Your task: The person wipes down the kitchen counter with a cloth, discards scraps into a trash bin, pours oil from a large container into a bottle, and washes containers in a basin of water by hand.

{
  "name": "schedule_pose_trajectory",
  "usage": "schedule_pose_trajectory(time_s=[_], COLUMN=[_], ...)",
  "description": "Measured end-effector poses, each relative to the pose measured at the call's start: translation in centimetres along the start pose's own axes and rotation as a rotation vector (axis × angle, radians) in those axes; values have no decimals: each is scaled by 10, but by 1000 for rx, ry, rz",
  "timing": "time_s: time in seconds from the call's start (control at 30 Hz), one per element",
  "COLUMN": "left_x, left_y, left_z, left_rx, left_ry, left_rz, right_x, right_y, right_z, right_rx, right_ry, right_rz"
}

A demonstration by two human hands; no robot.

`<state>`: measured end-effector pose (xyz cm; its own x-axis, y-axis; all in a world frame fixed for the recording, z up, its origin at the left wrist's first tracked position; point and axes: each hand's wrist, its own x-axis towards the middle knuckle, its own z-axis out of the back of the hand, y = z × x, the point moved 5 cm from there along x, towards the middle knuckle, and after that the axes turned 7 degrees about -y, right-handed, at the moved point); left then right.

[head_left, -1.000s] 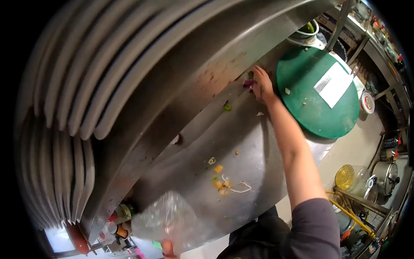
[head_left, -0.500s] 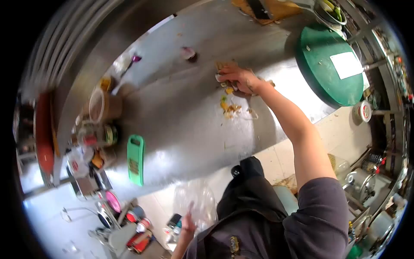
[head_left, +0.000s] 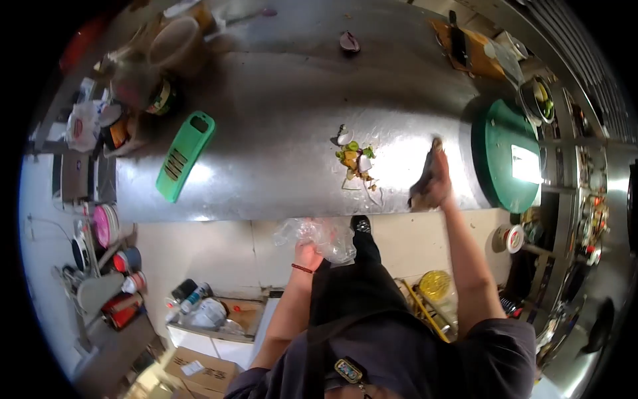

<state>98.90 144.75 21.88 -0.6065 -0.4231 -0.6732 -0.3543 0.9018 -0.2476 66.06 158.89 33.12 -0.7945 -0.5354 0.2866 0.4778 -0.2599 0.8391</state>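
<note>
Holds a plastic bag [head_left: 337, 245] in the closed left hand [head_left: 308, 254] by the tabletop's [head_left: 272, 146] near edge, with food scraps [head_left: 350, 159] strung toward that edge, left of the nearer right hand [head_left: 438, 183], impossible to read as empty or gripping.

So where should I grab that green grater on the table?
I'd hold the green grater by its looped handle, the end farther from you. Come from its right, over bare tabletop, since containers stand off its left. It lies flat, so lift that loop. Avoid the dark slots nearer you; they might be sharp.
</note>
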Motion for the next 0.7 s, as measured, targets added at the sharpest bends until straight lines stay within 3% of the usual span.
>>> schedule_pose_trajectory(time_s=[0.07,0.1,0.13,0.27,0.33,0.4,0.47,0.5,0.6,0.7], left_x=[3,10,17,16,14,17,11,16,32,15], left_y=[21,32,46,72,81,95,98,100,109,95], left_z=[-15,-14,-7,-31,-35,-26,-41,-38,-14,-44], left_rx=[207,185,39,-168,-137,6,-137,-106,62,-115], left_ry=[167,145,143,87,121,49,6,-1,23,18], left_rz=[-28,-51,-12,-25,-70,-48,43,14,28,87], right_x=[-37,-46,-41,-1,57,128,163,163,115,32], right_y=[-12,-19,34,53,22,18,-10,-12,41,65], right_z=[-34,-57,-76,-100,-80,-77,-118,-140,-187,-178], right_rx=[-348,-402,-353,163,233,77,-99,9,228,338], right_ry=[-332,-278,-225,-19,-31,174,440,556,867,974], right_rz=[99,48,17,-47,173,268,460,468,593,511])
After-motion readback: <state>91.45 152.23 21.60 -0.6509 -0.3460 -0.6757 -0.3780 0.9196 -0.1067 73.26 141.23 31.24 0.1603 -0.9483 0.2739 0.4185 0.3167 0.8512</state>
